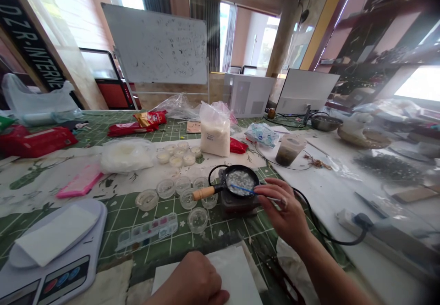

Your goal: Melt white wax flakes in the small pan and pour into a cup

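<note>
My right hand pinches a thin blue stick, its tip lying in a small black frying pan with a wooden handle. Whitish lumps in clear liquid fill the pan. Under the pan is a small dark hot plate. Curled into a fist, my left hand rests on a white sheet at the table's front; nothing shows in its fingers. Several clear round cups stand left of the pan. Beside them lies a clear pill-box-like case with coloured contents.
A digital scale bearing a white sheet is at front left. Behind the pan stands a bag of white granules, near several filled cups. A plastic cup of dark material is at right. A black cable runs to a power strip.
</note>
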Motion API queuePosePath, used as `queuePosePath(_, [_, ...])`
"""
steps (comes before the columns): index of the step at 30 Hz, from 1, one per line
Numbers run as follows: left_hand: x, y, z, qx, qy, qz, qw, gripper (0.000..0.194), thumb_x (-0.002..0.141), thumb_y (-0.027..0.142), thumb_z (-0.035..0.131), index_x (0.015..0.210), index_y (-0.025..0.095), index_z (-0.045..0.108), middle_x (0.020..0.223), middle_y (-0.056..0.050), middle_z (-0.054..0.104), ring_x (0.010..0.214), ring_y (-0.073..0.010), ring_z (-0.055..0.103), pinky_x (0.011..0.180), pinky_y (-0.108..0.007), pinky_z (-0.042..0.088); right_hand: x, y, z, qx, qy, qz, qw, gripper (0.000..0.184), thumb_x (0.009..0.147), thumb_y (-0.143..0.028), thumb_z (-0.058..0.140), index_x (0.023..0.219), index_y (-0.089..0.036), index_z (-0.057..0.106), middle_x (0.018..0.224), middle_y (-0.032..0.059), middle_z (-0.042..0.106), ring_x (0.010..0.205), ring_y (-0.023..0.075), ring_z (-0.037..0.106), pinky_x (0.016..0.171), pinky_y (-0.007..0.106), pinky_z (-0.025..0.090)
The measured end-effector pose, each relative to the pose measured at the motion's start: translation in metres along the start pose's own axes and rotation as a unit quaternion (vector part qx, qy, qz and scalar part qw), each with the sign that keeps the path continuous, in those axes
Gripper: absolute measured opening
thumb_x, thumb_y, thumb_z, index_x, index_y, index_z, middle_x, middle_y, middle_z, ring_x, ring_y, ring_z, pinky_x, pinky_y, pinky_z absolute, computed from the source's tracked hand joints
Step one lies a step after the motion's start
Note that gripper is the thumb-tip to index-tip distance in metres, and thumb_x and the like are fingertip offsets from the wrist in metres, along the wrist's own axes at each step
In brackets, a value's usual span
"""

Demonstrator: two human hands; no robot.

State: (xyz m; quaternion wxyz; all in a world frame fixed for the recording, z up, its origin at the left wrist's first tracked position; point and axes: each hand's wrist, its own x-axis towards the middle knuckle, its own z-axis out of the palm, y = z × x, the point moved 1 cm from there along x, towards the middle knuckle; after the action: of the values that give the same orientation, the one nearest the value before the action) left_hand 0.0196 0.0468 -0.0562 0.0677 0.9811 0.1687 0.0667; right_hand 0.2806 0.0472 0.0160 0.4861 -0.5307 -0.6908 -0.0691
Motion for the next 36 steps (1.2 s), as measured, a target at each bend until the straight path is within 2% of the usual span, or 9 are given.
queuePosePath(5, [0.0,0.0,0.002,0.003,0.023,0.006,1.0,0.026,0.077,0.024,0.068,0.056,0.018,0.053,0.056,0.001,0.062,0.052,-0.0164,0.057,0.051,-0.031,0.029,-0.001,0.015,0.007,-0.044,0.112,0.067,0.99,0.011,0.088,-0.025,0.062,0.093,-0.025,0.071,0.091,0.0045,0.073,0.098,0.0243,0.06,0.089,0.044,0.049])
queuePosePath(10, [0.0,-0.001,0.003,-0.003,0.04,0.005,0.999,0.025,0.075,0.023,0.069,0.057,0.018,0.053,0.056,0.001,0.062,0.052,-0.0165,0.058,0.051,-0.031,0.03,-0.001,0.014,0.011,0.03,0.02,0.064,0.997,0.013,0.088,-0.028,0.061,0.092,-0.026,0.073,0.1,0.0052,0.073,0.11,0.0255,0.058,0.095,0.047,0.047])
queuePosePath(14, [0.001,-0.002,0.002,-0.006,0.029,0.009,1.0,0.025,0.077,0.023,0.066,0.057,0.018,0.052,0.056,0.001,0.062,0.051,-0.0161,0.057,0.051,-0.03,0.029,0.0,0.017,0.002,-0.003,0.108,0.113,0.988,0.016,0.088,-0.032,0.06,0.083,-0.022,0.072,0.095,0.008,0.073,0.108,0.0263,0.059,0.095,0.05,0.047])
queuePosePath(16, [0.001,-0.002,0.003,-0.007,0.023,0.004,1.0,0.025,0.077,0.023,0.066,0.057,0.018,0.052,0.056,0.001,0.062,0.052,-0.0162,0.057,0.052,-0.03,0.031,0.0,0.017,0.003,-0.029,0.114,0.116,0.986,0.015,0.086,-0.033,0.062,0.086,-0.023,0.073,0.097,0.0083,0.073,0.106,0.027,0.059,0.095,0.051,0.047])
queuePosePath(20, [-0.001,-0.003,0.006,-0.016,0.026,0.001,1.0,0.027,0.084,0.026,0.061,0.059,0.018,0.053,0.058,-0.001,0.061,0.054,-0.0166,0.056,0.055,-0.029,0.035,0.0,0.014,0.008,0.02,0.011,0.083,0.996,0.014,0.086,-0.031,0.062,0.092,-0.027,0.075,0.108,0.0065,0.072,0.117,0.0275,0.054,0.097,0.05,0.046])
queuePosePath(25, [-0.002,-0.001,0.005,-0.03,0.021,0.011,0.999,0.032,0.089,0.028,0.056,0.06,0.018,0.053,0.057,-0.002,0.059,0.053,-0.0159,0.054,0.056,-0.028,0.037,0.0,0.019,0.006,-0.011,0.102,0.141,0.985,0.017,0.086,-0.035,0.062,0.086,-0.023,0.074,0.1,0.009,0.073,0.111,0.0282,0.057,0.097,0.053,0.046])
queuePosePath(30, [0.001,-0.002,0.002,-0.017,-0.002,0.004,1.0,0.025,0.08,0.023,0.064,0.058,0.018,0.055,0.055,-0.001,0.061,0.05,-0.0163,0.054,0.052,-0.029,0.032,0.0,0.016,0.01,0.042,-0.011,0.101,0.994,0.016,0.086,-0.034,0.062,0.092,-0.027,0.075,0.113,0.0068,0.071,0.121,0.028,0.052,0.099,0.051,0.045])
queuePosePath(34, [0.003,-0.002,0.0,-0.016,-0.009,0.004,1.0,0.026,0.08,0.025,0.064,0.057,0.018,0.054,0.056,-0.001,0.062,0.052,-0.0167,0.056,0.052,-0.029,0.032,0.001,0.019,0.005,0.014,0.09,0.159,0.983,0.021,0.086,-0.038,0.06,0.082,-0.022,0.074,0.1,0.0098,0.073,0.113,0.0288,0.057,0.098,0.053,0.045])
queuePosePath(36, [0.002,-0.001,0.0,-0.016,-0.009,-0.001,1.0,0.025,0.079,0.024,0.065,0.057,0.018,0.054,0.057,0.0,0.062,0.052,-0.0168,0.057,0.052,-0.03,0.031,0.0,0.019,0.006,-0.006,0.09,0.162,0.983,0.02,0.085,-0.039,0.062,0.087,-0.024,0.075,0.102,0.0096,0.073,0.112,0.0293,0.058,0.098,0.055,0.044])
